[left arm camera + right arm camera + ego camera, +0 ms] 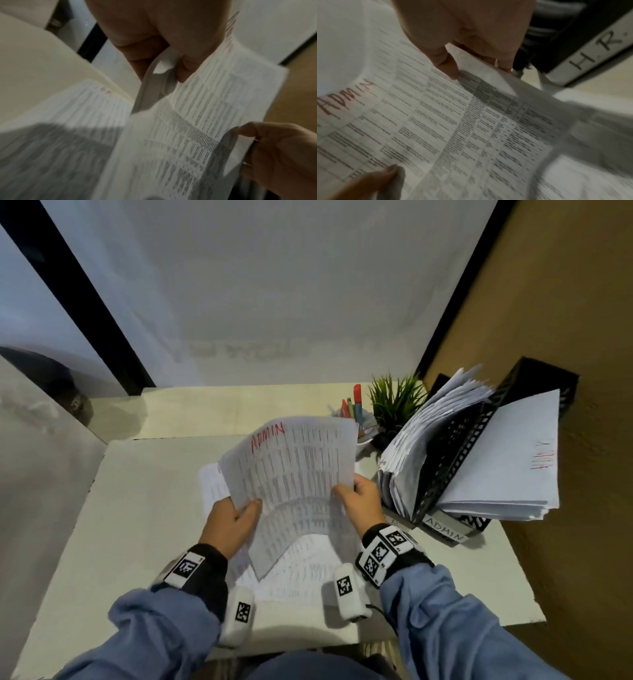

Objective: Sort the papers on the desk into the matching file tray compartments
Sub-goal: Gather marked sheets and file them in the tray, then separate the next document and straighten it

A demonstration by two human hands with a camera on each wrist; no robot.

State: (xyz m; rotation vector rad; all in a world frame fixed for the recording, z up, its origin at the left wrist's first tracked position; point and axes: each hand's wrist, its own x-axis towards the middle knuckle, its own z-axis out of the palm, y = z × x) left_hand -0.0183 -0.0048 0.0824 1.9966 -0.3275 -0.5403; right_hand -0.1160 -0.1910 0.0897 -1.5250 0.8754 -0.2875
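Observation:
A sheaf of printed sheets with "ADMIN" in red at the top (291,463) is held up above the desk. My left hand (245,506) pinches its lower left edge and my right hand (347,491) pinches its lower right edge. In the left wrist view, my left hand (171,65) grips the sheaf (205,115). In the right wrist view, my right hand (471,67) has its thumb on the ADMIN sheet (436,121). More printed papers (298,573) lie on the desk below. The black file tray (455,460) stands at the right, its compartments stuffed with paper.
The tray carries an ADMIN label (445,530) and an H.R. label (597,54). A small green plant (394,402) and a cup of pens (352,410) stand behind the held sheaf. A brown wall (565,302) closes the right side.

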